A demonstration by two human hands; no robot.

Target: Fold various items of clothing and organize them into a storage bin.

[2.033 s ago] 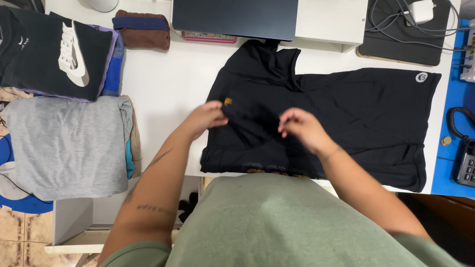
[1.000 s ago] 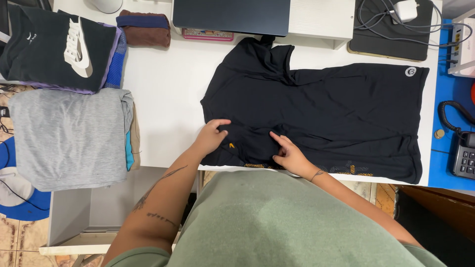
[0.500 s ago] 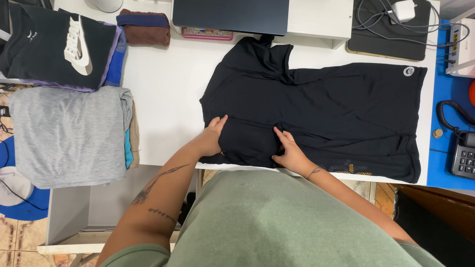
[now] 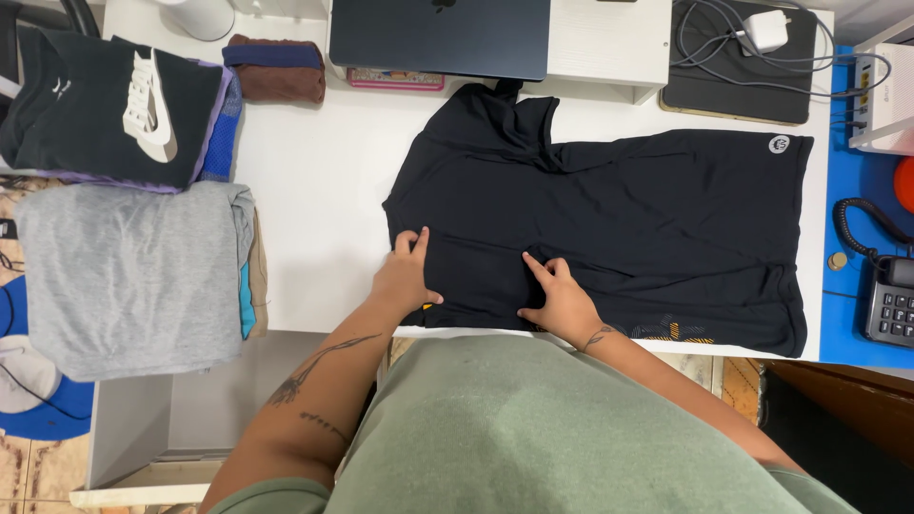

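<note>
A black T-shirt (image 4: 647, 219) lies spread across the white table (image 4: 314, 190), its collar end to the left and its hem to the right. The near sleeve is folded in over the body. My left hand (image 4: 405, 274) lies flat on the shirt's left edge, fingers together and pointing away from me. My right hand (image 4: 557, 300) presses flat on the folded part near the table's front edge, fingers spread. Neither hand grips the cloth.
Stacks of folded clothes sit at the left: a black printed shirt (image 4: 105, 100) on top of one, a grey one (image 4: 129, 276) on another. A brown folded cloth (image 4: 278, 69), a dark laptop (image 4: 438, 36), a charger with cables (image 4: 762, 33) and a phone (image 4: 890, 305) ring the table.
Both hands carried the near sleeve in over the shirt and came down toward the front edge. They now lie flat on the fold; the left hand slid slightly left.
</note>
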